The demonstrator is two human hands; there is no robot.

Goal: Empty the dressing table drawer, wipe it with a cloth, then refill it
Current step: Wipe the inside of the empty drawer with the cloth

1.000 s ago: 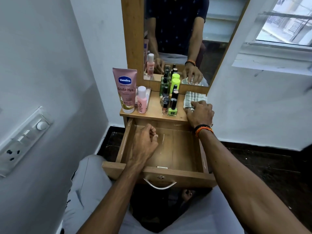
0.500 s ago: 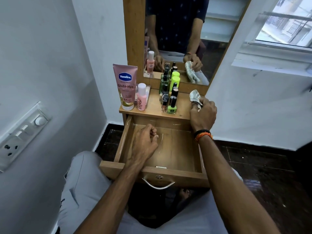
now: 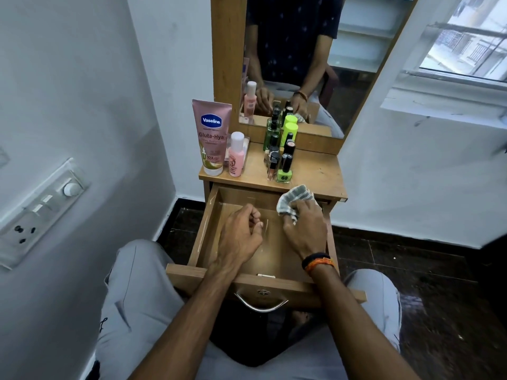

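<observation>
Two hands: right [image 3: 304, 229] grips cloth [image 3: 295, 200]; left [image 3: 241, 237] curled.

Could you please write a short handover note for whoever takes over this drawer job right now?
Right hand grips the cloth at the back right of the open drawer.
Left hand is over the drawer, fingers curled, holding nothing.
Vaseline tube, pink bottle and nail polishes stand on the tabletop.
Done: emptying.
Left: wipe, refill.
</observation>
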